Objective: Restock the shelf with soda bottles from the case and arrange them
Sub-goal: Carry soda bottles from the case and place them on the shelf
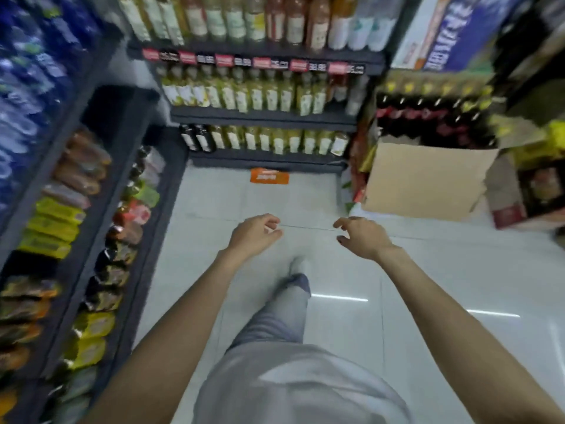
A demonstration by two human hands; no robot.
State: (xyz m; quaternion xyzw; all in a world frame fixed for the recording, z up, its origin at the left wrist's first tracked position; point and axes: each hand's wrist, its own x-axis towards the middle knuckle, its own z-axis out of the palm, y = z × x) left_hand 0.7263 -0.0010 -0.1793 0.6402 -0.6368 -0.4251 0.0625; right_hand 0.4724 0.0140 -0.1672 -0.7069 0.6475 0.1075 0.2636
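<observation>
**Both hands empty over the aisle floor; soda case at right**

Head view, blurred throughout. Person stands in a shop aisle, both bare arms stretched forward over a pale tiled floor [428, 270].

Left hand [255, 235]: fingers loosely curled, thumb apart from them, nothing held. Right hand [362, 237]: likewise loosely curled and holding nothing. The two hands hang side by side with a gap between them, touching nothing.

Soda bottles [428, 117]: dark, with yellow caps and red labels, standing upright in rows at right, well ahead of the right hand. Just in front of them, a plain brown cardboard case [425, 182] with its flap facing the camera; cannot tell whether the bottles sit inside it or behind it.

Shelf [263, 116] straight ahead: dark boards, rows of light yellow-green bottles, a strip of red price tags [260, 61] on the upper edge. Bottom tier has two dark bottles at its left end.

Left side: a second shelving unit [101, 209] with mixed bottles seen from above, blue packs higher up.

An orange label [269, 176] lies on the floor at the foot of the far shelf. One leg in grey trousers [281, 316] is stepped forward between the arms.
</observation>
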